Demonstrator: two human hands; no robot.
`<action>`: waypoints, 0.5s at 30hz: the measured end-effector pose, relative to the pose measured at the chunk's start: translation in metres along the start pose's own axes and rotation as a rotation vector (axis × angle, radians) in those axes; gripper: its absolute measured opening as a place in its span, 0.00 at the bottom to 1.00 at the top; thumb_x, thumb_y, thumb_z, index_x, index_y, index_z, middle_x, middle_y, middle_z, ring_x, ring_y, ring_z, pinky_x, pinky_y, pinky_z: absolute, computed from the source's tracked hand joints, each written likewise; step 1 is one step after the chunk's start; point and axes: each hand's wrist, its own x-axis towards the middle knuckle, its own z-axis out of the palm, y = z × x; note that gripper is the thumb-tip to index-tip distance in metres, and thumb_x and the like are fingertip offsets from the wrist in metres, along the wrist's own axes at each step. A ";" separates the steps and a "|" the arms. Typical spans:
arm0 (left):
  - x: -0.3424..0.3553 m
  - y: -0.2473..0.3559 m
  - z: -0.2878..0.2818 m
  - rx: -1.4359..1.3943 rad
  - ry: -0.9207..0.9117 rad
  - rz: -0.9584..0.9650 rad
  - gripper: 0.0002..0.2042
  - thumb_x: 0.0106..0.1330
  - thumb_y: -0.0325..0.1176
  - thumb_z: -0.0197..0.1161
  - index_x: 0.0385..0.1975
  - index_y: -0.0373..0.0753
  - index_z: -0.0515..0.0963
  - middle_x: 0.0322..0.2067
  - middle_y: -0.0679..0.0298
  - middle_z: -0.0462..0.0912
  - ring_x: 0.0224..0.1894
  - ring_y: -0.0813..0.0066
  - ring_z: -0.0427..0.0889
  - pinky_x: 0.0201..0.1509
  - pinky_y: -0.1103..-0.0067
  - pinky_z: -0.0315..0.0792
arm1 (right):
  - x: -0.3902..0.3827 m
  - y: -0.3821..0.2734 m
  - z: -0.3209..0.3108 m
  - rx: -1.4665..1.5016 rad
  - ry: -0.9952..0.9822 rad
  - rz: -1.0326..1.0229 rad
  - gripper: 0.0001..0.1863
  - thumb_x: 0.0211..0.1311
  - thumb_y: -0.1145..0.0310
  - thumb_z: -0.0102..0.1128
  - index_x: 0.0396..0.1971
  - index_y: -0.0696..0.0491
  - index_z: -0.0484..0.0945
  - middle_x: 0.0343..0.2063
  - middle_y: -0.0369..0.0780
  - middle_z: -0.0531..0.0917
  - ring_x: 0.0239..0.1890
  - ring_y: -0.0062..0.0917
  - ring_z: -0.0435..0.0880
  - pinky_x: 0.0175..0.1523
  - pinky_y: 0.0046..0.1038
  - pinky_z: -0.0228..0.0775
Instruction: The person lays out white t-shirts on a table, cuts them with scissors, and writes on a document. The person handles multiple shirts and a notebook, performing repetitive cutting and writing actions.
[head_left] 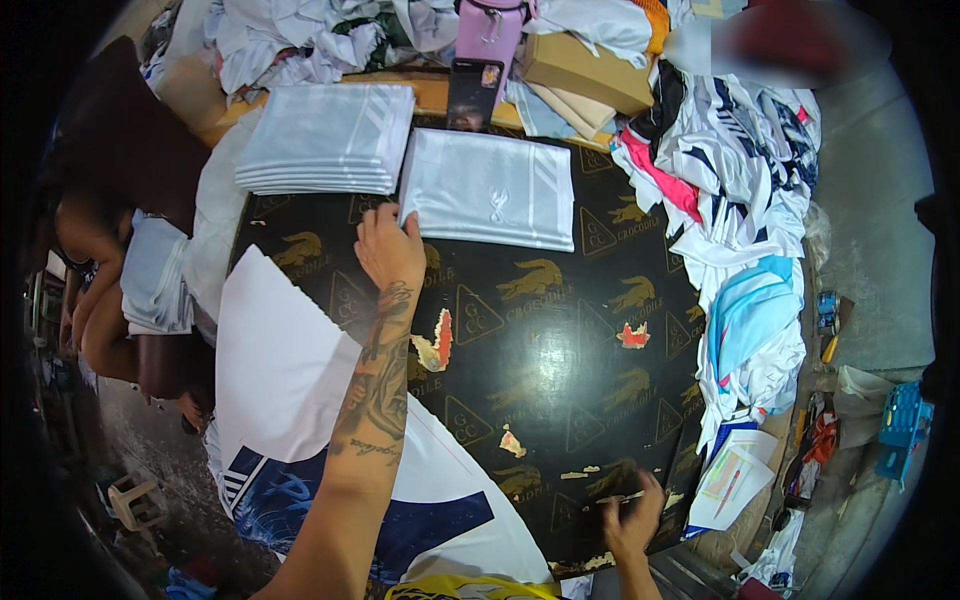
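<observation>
My left hand [390, 245] reaches forward over the dark table, fingers apart, its tips by the near left corner of a folded pale-grey cloth stack [480, 185]. To the left of that lies a taller, neatly folded stack of similar cloth [325, 135] with white stripes. Low on the right, my right hand [635, 515] is closed around a thin, pen-like stick [620, 497]. Under my left forearm spreads a white fabric panel [285, 330] with a navy printed part [440, 525], partly hidden by the arm.
The black board tabletop [540, 350] has torn patches. Heaped garments [750, 200] line its right edge, with papers [733, 478] lower down. A phone [474, 95], a pink bag [488, 35] and a cardboard box [585, 72] stand at the back. Another person [120, 270] sits at left beside folded cloth [157, 272].
</observation>
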 end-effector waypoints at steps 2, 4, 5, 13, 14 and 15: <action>-0.009 0.013 -0.001 -0.041 0.155 0.065 0.18 0.68 0.42 0.74 0.53 0.42 0.80 0.49 0.57 0.81 0.57 0.52 0.78 0.60 0.58 0.70 | 0.024 -0.023 0.030 0.010 -0.121 -0.070 0.46 0.62 0.52 0.70 0.76 0.57 0.65 0.78 0.57 0.62 0.81 0.61 0.53 0.83 0.60 0.41; -0.013 0.036 0.005 -0.178 0.031 0.292 0.15 0.68 0.41 0.74 0.49 0.42 0.82 0.45 0.59 0.82 0.56 0.52 0.79 0.60 0.59 0.70 | 0.036 -0.042 0.053 -0.087 -0.157 -0.067 0.51 0.64 0.40 0.65 0.80 0.53 0.61 0.83 0.56 0.53 0.85 0.61 0.43 0.83 0.66 0.30; -0.013 0.049 0.011 -0.263 0.028 0.424 0.14 0.68 0.41 0.74 0.47 0.42 0.83 0.42 0.61 0.83 0.56 0.53 0.79 0.59 0.59 0.71 | 0.042 -0.047 0.060 -0.146 -0.152 -0.050 0.52 0.64 0.36 0.62 0.82 0.52 0.60 0.84 0.55 0.50 0.85 0.62 0.41 0.82 0.67 0.27; -0.041 0.101 0.030 -0.268 0.039 0.513 0.08 0.75 0.38 0.67 0.38 0.42 0.79 0.40 0.59 0.82 0.49 0.54 0.78 0.58 0.57 0.65 | 0.036 -0.039 0.067 -0.241 -0.112 -0.084 0.53 0.66 0.31 0.58 0.83 0.49 0.58 0.84 0.54 0.50 0.86 0.59 0.40 0.82 0.68 0.25; -0.075 0.102 0.008 -0.394 -0.017 0.452 0.09 0.78 0.39 0.64 0.37 0.42 0.77 0.37 0.58 0.81 0.45 0.52 0.78 0.56 0.56 0.66 | 0.033 -0.037 0.072 -0.193 -0.046 -0.110 0.51 0.68 0.34 0.58 0.84 0.47 0.58 0.85 0.53 0.50 0.86 0.59 0.40 0.82 0.68 0.25; -0.113 0.101 -0.020 -0.523 -0.179 0.323 0.11 0.80 0.39 0.61 0.36 0.39 0.76 0.34 0.53 0.81 0.40 0.45 0.80 0.49 0.54 0.70 | 0.030 -0.036 0.076 -0.153 -0.108 -0.067 0.50 0.69 0.35 0.58 0.84 0.46 0.58 0.85 0.52 0.50 0.86 0.59 0.40 0.82 0.68 0.25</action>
